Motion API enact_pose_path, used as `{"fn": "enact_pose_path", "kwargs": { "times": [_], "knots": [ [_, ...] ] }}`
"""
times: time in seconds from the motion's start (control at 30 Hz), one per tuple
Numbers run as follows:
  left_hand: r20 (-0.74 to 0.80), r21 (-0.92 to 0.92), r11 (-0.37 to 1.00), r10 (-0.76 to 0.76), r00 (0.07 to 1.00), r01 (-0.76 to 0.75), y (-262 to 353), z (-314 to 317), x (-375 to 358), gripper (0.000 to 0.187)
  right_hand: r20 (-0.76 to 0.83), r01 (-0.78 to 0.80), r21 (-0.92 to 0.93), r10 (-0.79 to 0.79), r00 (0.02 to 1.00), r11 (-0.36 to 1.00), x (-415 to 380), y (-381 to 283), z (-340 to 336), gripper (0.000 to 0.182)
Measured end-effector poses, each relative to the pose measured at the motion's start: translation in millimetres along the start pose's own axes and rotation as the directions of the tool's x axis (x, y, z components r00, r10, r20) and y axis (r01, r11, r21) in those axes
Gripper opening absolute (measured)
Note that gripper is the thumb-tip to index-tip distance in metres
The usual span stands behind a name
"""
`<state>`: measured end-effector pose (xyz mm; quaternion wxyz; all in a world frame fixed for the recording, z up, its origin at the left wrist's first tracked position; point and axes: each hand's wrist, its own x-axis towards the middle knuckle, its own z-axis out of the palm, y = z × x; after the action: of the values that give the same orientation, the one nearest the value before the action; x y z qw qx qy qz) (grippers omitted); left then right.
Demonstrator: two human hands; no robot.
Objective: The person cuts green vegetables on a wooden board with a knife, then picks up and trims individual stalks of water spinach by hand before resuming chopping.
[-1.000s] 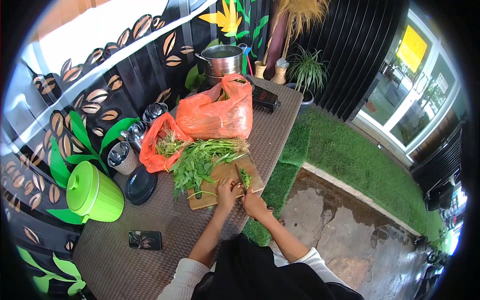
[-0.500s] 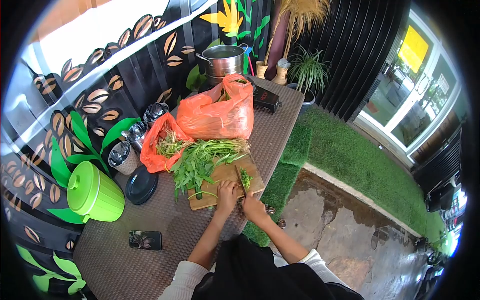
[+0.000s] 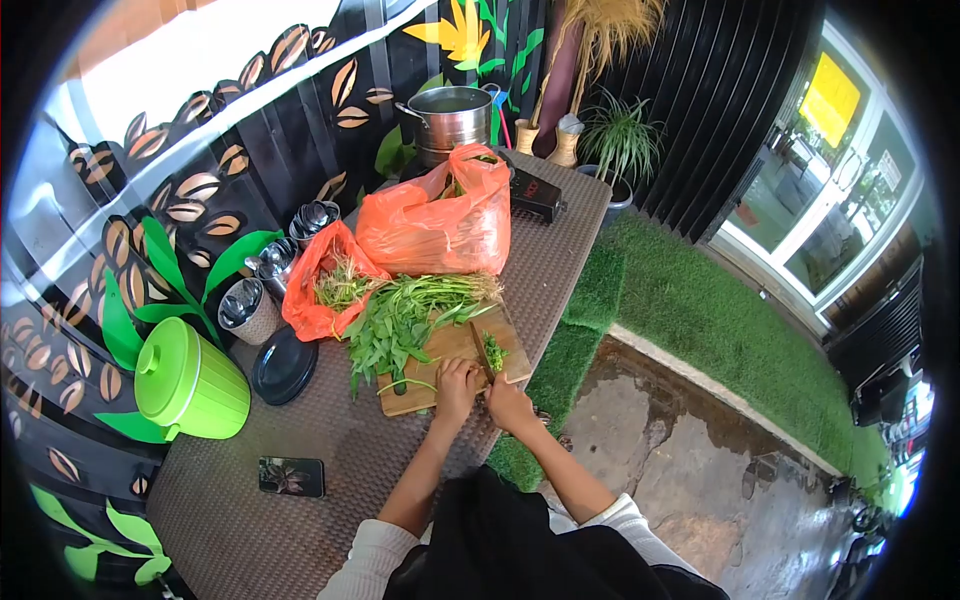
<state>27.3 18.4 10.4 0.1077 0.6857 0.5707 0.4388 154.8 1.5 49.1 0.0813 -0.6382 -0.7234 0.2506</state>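
Observation:
Gripped in my right hand point(image 3: 508, 402) is a knife point(image 3: 480, 345), its blade pointing away from me over the wooden cutting board point(image 3: 515, 335). My left hand point(image 3: 456, 388) is closed on the board just left of the blade, with a green stem point(image 3: 408, 382) running out from under it. Its fingertips are curled and partly hidden. Chopped greens point(image 3: 495, 352) lie in a small heap to the right of the blade. A pile of leafy greens point(image 3: 395, 320) covers the far left part of the board and spills onto the table.
Behind the greens stand a large orange plastic bag point(image 3: 435, 225) and a smaller orange bag point(image 3: 315, 310). Further left are black plates point(image 3: 284, 366), cutlery holders point(image 3: 250, 312) and a green lidded bucket point(image 3: 195, 380). A phone point(image 3: 291, 477) lies near me; a steel pot point(image 3: 450, 125) stands at the back.
Both hands stay at the board, with the knife beside the left fingers. The knife and right hand have shifted only slightly; the whole view has moved a little.

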Motion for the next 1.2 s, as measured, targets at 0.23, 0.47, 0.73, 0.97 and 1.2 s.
{"fn": "enact_pose_path", "kwargs": {
  "times": [0.23,0.47,0.73,0.97,1.2],
  "knots": [
    [-0.012,-0.061,0.998,-0.024,1.000,0.023,-3.2,3.1,3.3,0.006,0.007,-0.036,0.000,0.036,0.999,0.999,-8.2,-7.7,4.9,0.036],
    [0.007,-0.099,0.994,-0.047,0.999,0.048,-11.6,7.2,4.4,0.005,0.028,-0.030,0.021,0.030,0.999,0.999,-10.0,-11.4,3.1,0.035],
    [0.014,-0.131,0.982,-0.139,0.990,0.139,0.2,-0.6,4.9,0.011,0.050,-0.012,0.039,0.010,0.999,0.999,-5.9,-8.1,1.7,0.035],
    [0.017,-0.196,0.958,-0.211,0.977,0.210,8.3,-6.5,5.8,0.018,0.021,-0.029,0.037,0.028,0.999,0.999,-3.2,-7.4,4.3,0.034],
    [0.019,-0.120,0.988,-0.098,0.995,0.100,-1.2,-2.0,0.5,0.022,0.017,-0.034,0.032,0.034,0.999,0.999,-1.9,-11.9,6.2,0.036]
  ]
}}
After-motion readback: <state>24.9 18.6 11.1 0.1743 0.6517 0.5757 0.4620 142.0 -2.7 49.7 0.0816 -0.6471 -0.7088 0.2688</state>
